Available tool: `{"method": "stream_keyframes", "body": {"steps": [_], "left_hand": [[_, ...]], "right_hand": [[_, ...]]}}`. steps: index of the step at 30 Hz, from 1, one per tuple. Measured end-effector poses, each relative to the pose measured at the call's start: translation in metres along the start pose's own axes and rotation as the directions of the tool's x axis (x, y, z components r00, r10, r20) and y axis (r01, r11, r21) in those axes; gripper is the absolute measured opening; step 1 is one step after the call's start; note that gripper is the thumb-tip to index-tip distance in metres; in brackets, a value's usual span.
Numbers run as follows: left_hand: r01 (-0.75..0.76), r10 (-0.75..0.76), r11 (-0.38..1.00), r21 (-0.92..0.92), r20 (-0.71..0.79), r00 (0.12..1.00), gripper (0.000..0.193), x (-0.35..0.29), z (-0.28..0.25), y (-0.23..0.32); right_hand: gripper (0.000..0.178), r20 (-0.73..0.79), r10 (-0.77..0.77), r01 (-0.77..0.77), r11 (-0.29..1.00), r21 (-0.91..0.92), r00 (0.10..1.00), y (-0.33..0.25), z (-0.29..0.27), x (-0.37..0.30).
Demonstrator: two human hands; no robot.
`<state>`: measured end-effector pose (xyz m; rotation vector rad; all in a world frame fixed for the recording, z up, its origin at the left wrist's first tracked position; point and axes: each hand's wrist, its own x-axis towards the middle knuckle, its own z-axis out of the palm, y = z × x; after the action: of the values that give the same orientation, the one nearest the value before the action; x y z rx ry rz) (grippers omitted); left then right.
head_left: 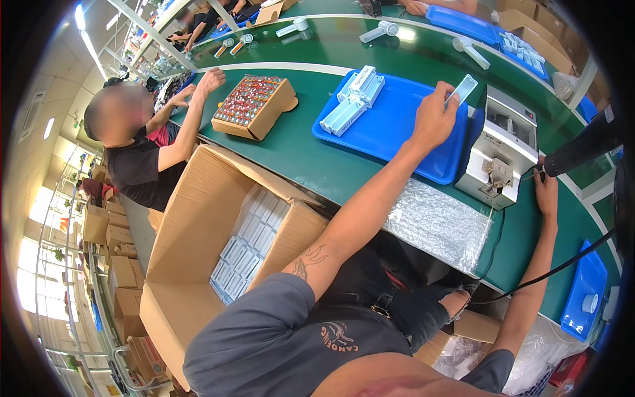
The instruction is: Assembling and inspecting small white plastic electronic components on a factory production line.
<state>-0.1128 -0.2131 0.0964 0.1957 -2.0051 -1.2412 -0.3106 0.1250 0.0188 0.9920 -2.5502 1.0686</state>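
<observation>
My left hand point(434, 120) is raised over the right part of a blue tray point(403, 96). Its fingers close on a pale blue, see-through plastic casing point(468, 86), long and trough-shaped. More such casings point(344, 116) lie on the tray's left side. Right of the tray stands a boxy white and grey machine point(488, 162) with a metal fitting on its front. Beyond the machine's right side is my right hand point(547, 192). Its fingers are curled at a small dark thing by the machine, too hidden to name.
A carton of red-topped round parts point(250, 102) sits left of the tray. A large open cardboard box point(188, 225) holds stacked casings. Casings point(380, 32) lie on the green belt beyond. A co-worker point(132, 139) is at left. A black cable point(562, 268) crosses near my right arm.
</observation>
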Motion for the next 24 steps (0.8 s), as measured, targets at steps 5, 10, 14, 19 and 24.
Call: {"method": "stream_keyframes", "body": {"steps": [5,10,14,19,24], "left_hand": [[0.013,-0.013,1.000,-0.001,0.000,1.000,0.023,-0.001,-0.006,-0.002],[-0.029,0.029,1.000,-0.002,-0.009,1.000,0.023,-0.002,-0.003,-0.001],[-0.256,0.281,0.941,0.222,-0.087,0.956,0.022,0.001,0.015,-0.019],[-0.100,0.099,0.990,0.097,0.011,0.995,0.023,0.006,-0.007,-0.033],[-0.004,0.004,1.000,-0.006,0.052,0.999,0.026,0.005,0.003,-0.020]], "right_hand": [[0.034,0.028,0.023,-0.023,1.000,-0.002,0.999,-0.012,0.003,0.000],[0.035,0.014,0.005,-0.005,0.999,-0.040,1.000,-0.010,-0.001,-0.003],[0.043,0.061,0.117,-0.108,0.984,-0.140,0.991,-0.011,-0.014,-0.006],[0.032,-0.075,-0.128,0.116,0.982,-0.149,0.989,-0.019,0.021,0.006],[0.030,-0.052,-0.005,-0.001,0.993,-0.122,0.999,-0.020,0.007,-0.001]]}}
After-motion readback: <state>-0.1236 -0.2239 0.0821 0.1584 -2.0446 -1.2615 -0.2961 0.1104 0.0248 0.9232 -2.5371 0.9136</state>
